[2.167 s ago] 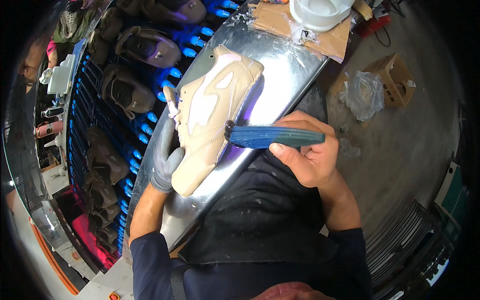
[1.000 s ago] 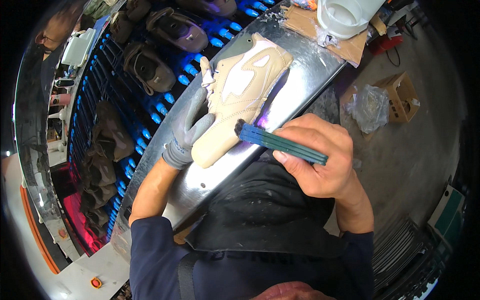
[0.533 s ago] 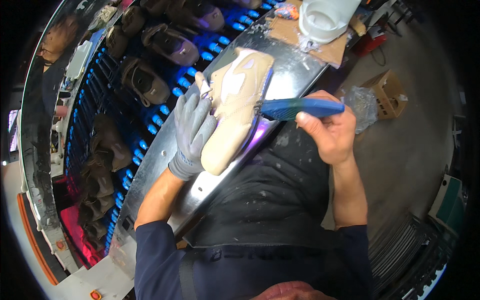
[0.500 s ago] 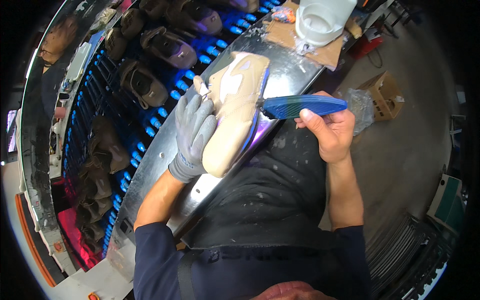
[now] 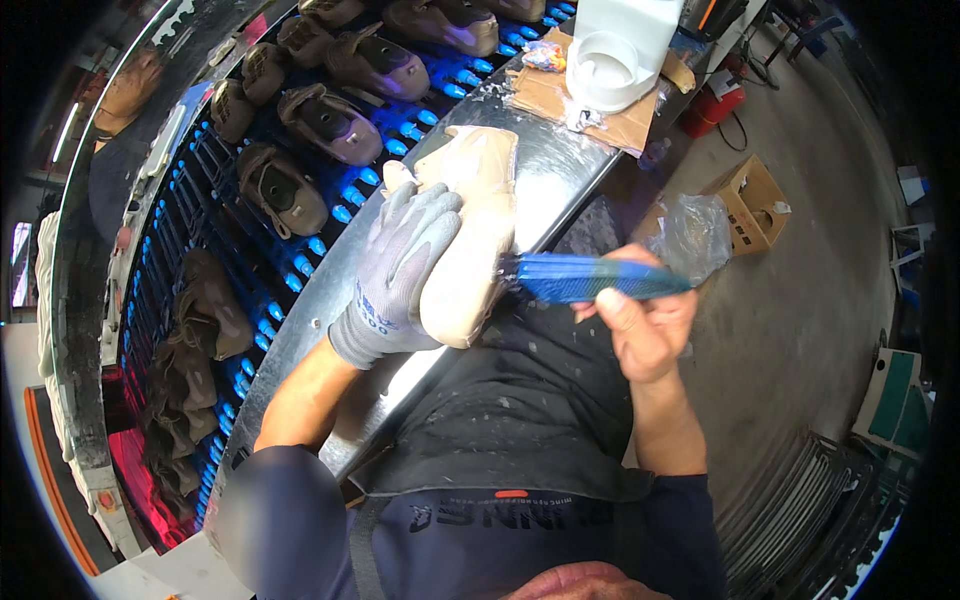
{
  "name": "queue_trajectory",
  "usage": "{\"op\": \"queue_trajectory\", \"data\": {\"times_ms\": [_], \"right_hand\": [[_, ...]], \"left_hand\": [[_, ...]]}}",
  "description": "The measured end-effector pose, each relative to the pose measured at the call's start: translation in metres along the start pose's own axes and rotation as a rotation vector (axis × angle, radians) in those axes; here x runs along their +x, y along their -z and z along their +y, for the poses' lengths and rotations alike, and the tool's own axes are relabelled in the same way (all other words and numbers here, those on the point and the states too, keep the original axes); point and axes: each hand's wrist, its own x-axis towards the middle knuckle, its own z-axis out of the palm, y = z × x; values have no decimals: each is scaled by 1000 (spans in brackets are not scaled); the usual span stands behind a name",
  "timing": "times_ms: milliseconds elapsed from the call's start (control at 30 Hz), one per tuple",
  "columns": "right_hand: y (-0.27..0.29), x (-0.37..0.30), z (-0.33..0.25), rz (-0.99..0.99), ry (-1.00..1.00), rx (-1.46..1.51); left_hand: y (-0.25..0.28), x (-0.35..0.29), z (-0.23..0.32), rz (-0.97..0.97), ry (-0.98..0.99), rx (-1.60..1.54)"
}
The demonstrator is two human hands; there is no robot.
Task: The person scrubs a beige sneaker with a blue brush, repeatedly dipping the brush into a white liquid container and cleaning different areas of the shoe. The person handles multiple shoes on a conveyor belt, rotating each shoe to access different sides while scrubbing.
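Observation:
A beige shoe upper with a pale patch on its side lies across the metal worktop, its toe toward me. My left hand, in a grey knit glove, grips it from the left, fingers over its upper side and the thumb hidden. In my bare right hand is a blue-handled brush, held between thumb and fingers. Its dark bristles touch or nearly touch the shoe's right lower edge close to the toe; contact is hard to make out.
On the left runs a roller conveyor with blue-tipped rods, carrying several brown shoes. A white plastic jug stands on cardboard at the worktop's far end. Beyond, on the floor, are a carton, a plastic bag and a red extinguisher.
My right hand and the brush have moved down, toward the toe along the shoe's right edge. The shoe has tilted, hiding its blue-lit edge, and my left hand has shifted further over it.

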Motion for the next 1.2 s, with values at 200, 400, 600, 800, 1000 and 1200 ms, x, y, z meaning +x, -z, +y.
{"op": "queue_trajectory", "data": {"times_ms": [200, 400, 600, 800, 1000, 1200], "right_hand": [[11, 35, -29, -18, -129, -200], [11, 41, -39, -159, -134, -249], [6, 37, -43, -190, -45, -309], [4, 35, -49, -269, 135, -426], [-5, 30, -58, -330, 394, -611], [-12, 19, -68, -316, 576, -825]], "left_hand": [[5, 1, -9, -86, -32, -49], [9, 1, -12, -155, -50, -71], [11, 5, -13, -144, -64, -90], [13, 15, -11, -120, -76, -85], [19, 28, -4, -112, -30, -41], [21, 42, -2, -116, -28, -76]]}}
